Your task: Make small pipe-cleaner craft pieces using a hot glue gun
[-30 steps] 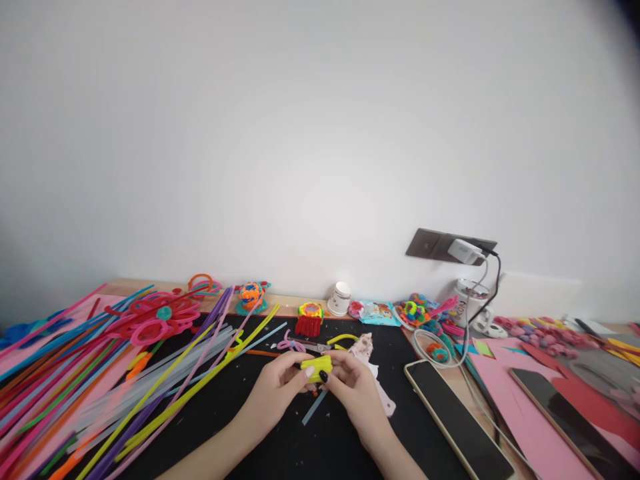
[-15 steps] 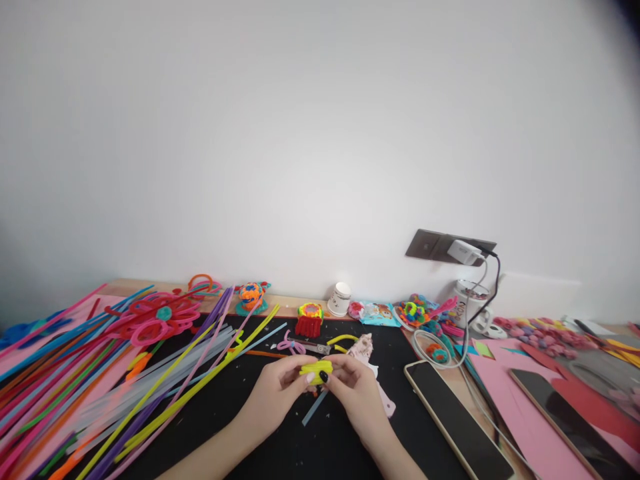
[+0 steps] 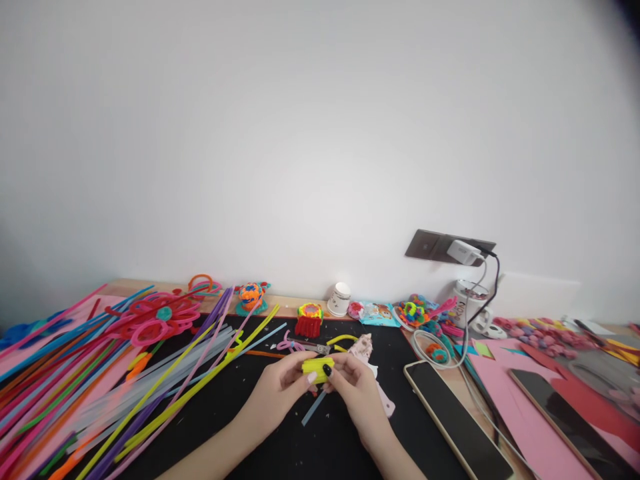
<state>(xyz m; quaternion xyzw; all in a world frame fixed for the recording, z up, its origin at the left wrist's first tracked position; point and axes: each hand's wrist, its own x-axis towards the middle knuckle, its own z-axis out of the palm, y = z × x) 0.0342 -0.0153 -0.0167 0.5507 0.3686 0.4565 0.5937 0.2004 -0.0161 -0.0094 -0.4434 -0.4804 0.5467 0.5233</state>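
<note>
Yellow pipe-cleaner coil (image 3: 318, 368) sits between our two hands in the head view, raised just above the black mat (image 3: 225, 427). Our left hand (image 3: 277, 393) pinches its left end, thumb and fingers closed on it. Our right hand (image 3: 357, 390) grips the right end the same way, with a dark-painted thumbnail on top. A pale blue strip (image 3: 314, 408) lies on the mat just under the hands. Scissors (image 3: 305, 346) lie just behind them, loose pipe cleaners (image 3: 100, 380) spread well to the left, and a phone (image 3: 457, 417) lies to the right.

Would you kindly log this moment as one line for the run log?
left hand: holds yellow coil | right hand: holds same coil | under: black mat | right of hands: phone
</note>
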